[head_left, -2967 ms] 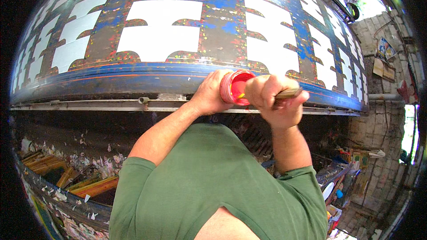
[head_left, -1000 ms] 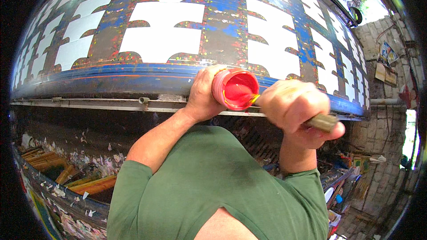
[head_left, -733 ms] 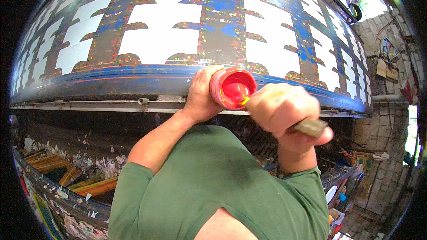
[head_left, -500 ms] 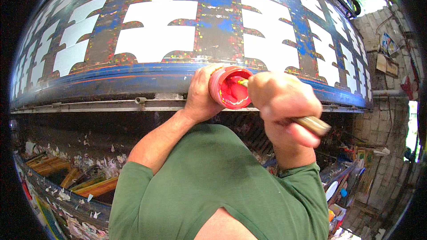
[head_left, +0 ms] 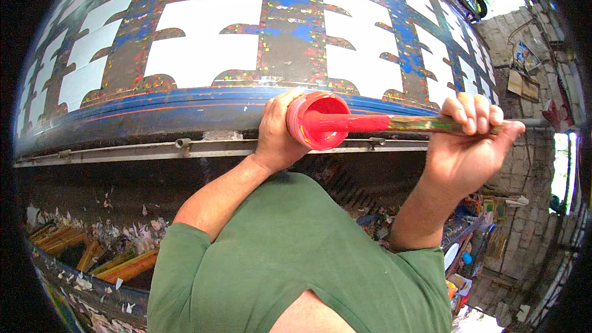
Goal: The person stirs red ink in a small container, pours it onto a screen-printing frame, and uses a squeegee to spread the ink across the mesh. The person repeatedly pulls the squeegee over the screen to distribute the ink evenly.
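My left hand (head_left: 279, 132) grips a red plastic jar (head_left: 297, 128) of red paint, tilted with its mouth toward me, just below the curved blue rim of the large printing surface (head_left: 296, 49) patterned with white cut-out shapes. My right hand (head_left: 465, 148), raised to the right, is closed on the handle end of a long flat stirring stick (head_left: 419, 123). The stick lies nearly horizontal. Its left part is coated in glossy red paint, and its tip is over or inside the jar's mouth.
A pale metal rail (head_left: 117, 157) runs below the printing surface, above a dark recess with paper scraps and wooden slats (head_left: 123, 265) at lower left. On the right are a brick wall and floor area (head_left: 518, 240), boards, assorted clutter (head_left: 468, 257) and a bright opening.
My right hand has moved right and turned, drawing the stick out sideways so its red-coated length shows. My left hand and jar have barely shifted.
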`<state>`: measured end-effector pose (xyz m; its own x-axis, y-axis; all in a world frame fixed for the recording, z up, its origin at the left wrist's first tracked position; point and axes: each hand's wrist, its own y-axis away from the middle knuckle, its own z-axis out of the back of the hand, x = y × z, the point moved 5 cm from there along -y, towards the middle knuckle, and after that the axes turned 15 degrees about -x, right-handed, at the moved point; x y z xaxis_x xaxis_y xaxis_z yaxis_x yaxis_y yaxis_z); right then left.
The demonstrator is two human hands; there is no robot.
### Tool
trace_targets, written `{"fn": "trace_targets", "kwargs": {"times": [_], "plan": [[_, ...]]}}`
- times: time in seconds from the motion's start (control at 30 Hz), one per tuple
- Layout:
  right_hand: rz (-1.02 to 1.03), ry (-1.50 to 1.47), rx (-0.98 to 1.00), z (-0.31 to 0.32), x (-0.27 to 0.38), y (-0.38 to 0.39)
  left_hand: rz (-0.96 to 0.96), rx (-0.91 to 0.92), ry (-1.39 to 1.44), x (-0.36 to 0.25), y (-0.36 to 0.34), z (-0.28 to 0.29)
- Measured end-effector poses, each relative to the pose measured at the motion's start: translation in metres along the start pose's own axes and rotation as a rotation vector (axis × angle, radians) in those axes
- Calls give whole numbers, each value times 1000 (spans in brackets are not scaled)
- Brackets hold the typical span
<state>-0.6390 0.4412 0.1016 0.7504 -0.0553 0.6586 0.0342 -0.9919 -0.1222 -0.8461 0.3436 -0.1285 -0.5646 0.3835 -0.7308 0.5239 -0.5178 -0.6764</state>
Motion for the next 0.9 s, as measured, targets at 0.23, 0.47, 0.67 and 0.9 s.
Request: {"fn": "trace_targets", "kwargs": {"times": [0.23,0.47,0.67,0.9], "plan": [[190,38,239,-31,-14,25,19,40,21,-1,-1,-1],[67,356,680,-45,-87,58,19,17,-12,-6,-15,15],[119,167,730,-78,-108,71,-12,-60,-68,-6,-29,42],[81,106,947,-111,-107,70,-103,-175,-239,-17,-32,88]]}}
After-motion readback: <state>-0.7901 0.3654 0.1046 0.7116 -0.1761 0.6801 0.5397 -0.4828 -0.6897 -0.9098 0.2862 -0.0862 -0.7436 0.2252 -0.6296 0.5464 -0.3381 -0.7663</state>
